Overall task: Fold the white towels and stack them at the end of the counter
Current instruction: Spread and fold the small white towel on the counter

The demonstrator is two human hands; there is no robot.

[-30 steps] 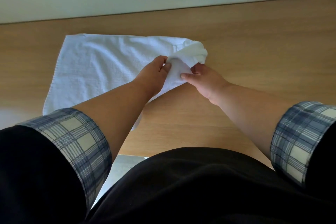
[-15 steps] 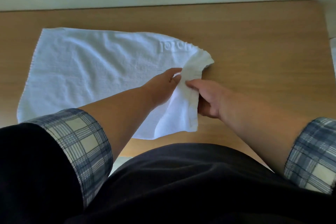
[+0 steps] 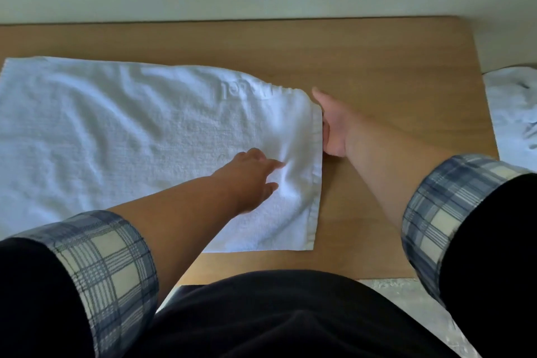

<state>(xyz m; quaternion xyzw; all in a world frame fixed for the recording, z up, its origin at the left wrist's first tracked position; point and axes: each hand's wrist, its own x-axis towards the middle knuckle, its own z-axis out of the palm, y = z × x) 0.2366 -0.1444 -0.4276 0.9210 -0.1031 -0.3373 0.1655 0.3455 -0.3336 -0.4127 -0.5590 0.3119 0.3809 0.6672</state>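
- Left hand (image 3: 255,180): lower centre of frame, fingers straight and loosely spread, lying flat on the cloth just inside its right hem.
- Right hand (image 3: 334,128): centre right, set against the right hem, one digit stretched toward the far corner. The other fingertips are at or under the hem. Whether they pinch it cannot be told.
- White towel (image 3: 116,131): the task's item, a single layer spread over the left and centre of the frame. It has shallow creases across the middle, and the far right corner is drawn in and slightly bunched.
- Step in hand, as judged: flattening and squaring before the first fold.
  - Keep the left palm down as an anchor.
  - Draw the right hem outward until the far corner lies square.
  - Sweep the creases toward the open edges.
  - Fold only once opposite hems can meet evenly, since an uneven start will show in the stack.
- Lettering (image 3: 241,90): woven in relief near the far hem, upside down to the camera. A few characters resembling "tel" show. The rest is lost in a crease and cannot be read.
- Surface (image 3: 377,61): wood-toned board. Its right end, bare in this view, is the likely stacking place.
- Second white cloth (image 3: 514,113): right edge of frame, crumpled and beyond the surface's end.
- No other labels or brands are visible.
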